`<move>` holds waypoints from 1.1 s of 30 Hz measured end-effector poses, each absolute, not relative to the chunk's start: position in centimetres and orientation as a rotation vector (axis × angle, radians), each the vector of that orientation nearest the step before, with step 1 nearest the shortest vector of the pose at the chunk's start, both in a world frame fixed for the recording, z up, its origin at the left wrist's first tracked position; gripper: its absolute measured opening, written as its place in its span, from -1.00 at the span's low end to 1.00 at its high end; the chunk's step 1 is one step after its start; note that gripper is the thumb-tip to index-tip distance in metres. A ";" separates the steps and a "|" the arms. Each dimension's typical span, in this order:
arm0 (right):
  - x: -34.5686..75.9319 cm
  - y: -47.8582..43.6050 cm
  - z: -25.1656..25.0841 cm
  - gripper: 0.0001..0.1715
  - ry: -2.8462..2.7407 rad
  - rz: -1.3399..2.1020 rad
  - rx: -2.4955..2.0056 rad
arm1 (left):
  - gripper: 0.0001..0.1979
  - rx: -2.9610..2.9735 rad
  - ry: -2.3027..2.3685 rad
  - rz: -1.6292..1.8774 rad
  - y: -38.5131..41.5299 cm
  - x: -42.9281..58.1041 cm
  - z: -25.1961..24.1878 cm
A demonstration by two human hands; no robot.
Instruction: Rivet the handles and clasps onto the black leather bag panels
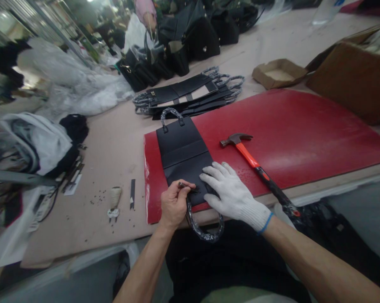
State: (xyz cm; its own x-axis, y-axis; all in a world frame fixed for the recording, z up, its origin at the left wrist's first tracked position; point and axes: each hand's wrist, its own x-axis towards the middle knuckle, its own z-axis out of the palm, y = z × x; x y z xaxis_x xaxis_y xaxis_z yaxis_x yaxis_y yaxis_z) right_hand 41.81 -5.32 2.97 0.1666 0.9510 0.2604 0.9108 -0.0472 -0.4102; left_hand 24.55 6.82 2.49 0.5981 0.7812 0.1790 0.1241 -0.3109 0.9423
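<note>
A black leather bag panel [185, 145] with plastic-wrapped handles lies flat on a red board [287, 126]. One handle [205, 235] hangs over the table's front edge towards me. My left hand [175, 204], bare, is closed in a pinch on a small metal punch-like tool [182, 184] over the near end of the panel; its tip is hard to make out. In a white knit glove, my right hand [229, 191] rests on the panel's right side, fingers spread. Right of that hand, a claw hammer [248, 155] with an orange and black handle lies on the board.
Several flat black bag pieces [183, 94] are stacked behind the board, with black bags [202, 38] beyond. A shallow cardboard tray [280, 72] and a brown box [354, 80] stand at right. Left lie a pronged tool [114, 204] and a dark strip [132, 194].
</note>
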 end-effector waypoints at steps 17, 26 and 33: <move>41.8 -5.4 2.7 -0.38 -1.738 0.092 -1.950 | -0.83 1.947 0.590 0.651 7.2 24.8 3.4; 44.6 -7.4 4.5 -0.56 -1.359 -0.078 -2.188 | -0.85 1.847 0.586 0.675 7.4 24.8 2.5; 48.7 -9.4 7.1 -0.62 -0.927 0.356 -2.821 | -0.83 1.991 0.496 0.711 7.2 25.1 2.6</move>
State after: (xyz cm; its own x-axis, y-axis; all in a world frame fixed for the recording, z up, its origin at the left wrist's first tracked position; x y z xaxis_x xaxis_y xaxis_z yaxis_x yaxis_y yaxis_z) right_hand 48.68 -9.42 7.06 0.7807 0.5996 -0.1763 0.5637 -0.7974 -0.2154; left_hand 25.07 7.18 2.57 0.7505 0.5979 0.2815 0.0576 -0.4835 0.8735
